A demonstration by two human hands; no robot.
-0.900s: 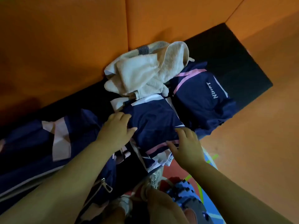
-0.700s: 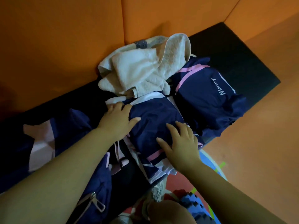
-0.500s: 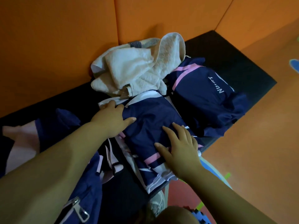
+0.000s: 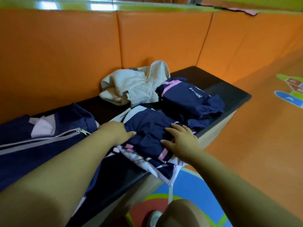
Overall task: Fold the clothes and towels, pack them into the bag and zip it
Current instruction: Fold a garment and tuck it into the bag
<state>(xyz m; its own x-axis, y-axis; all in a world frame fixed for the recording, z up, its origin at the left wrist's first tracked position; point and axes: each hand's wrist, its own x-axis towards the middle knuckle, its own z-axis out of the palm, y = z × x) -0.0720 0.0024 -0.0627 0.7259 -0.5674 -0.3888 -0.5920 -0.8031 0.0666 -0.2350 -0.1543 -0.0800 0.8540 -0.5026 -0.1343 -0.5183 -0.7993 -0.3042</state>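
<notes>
A folded navy garment with pink and white stripes [image 4: 147,131] lies on the black bench top [image 4: 229,94]. My left hand [image 4: 116,131] rests on its left edge, fingers curled onto the cloth. My right hand [image 4: 180,139] lies flat on its right side, fingers spread. Behind it sit a crumpled white towel [image 4: 136,86] and a second navy garment with white lettering [image 4: 191,99]. The navy bag [image 4: 41,138] with a grey zip and metal pull lies at the left, partly under my left forearm.
Orange padded wall panels [image 4: 164,38] rise directly behind the bench. The bench's front edge drops to an orange floor [image 4: 262,145] with coloured markings. My knee [image 4: 180,213] and a shoe show below the bench edge.
The head camera has tilted up, showing more wall and floor. My right hand slid up from the garment's lower edge onto its top. My left hand stayed on the left edge.
</notes>
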